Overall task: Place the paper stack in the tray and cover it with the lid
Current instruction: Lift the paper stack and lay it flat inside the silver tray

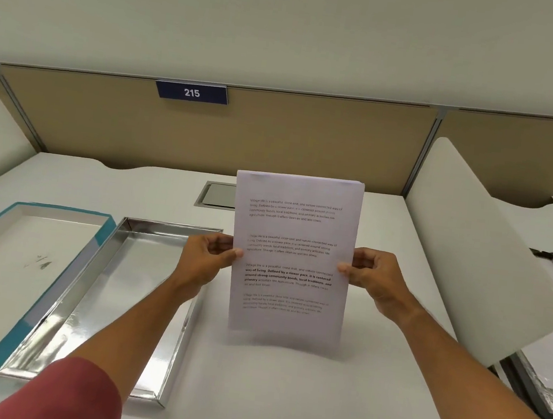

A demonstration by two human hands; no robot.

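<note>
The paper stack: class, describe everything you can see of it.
The paper stack is white sheets with printed paragraphs, one partly bold. It stands upright on its bottom edge on the white desk, right of the silver tray. The left hand and right hand pinch its side edges.

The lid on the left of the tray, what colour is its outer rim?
Teal blue, with a white inside; the head view shows the lid clearly.

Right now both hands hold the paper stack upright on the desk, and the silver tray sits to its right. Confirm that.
One thing is wrong: the silver tray sits to the left of the paper stack, not the right. The head view shows it. The left hand and right hand do hold the stack upright on the desk.
</note>
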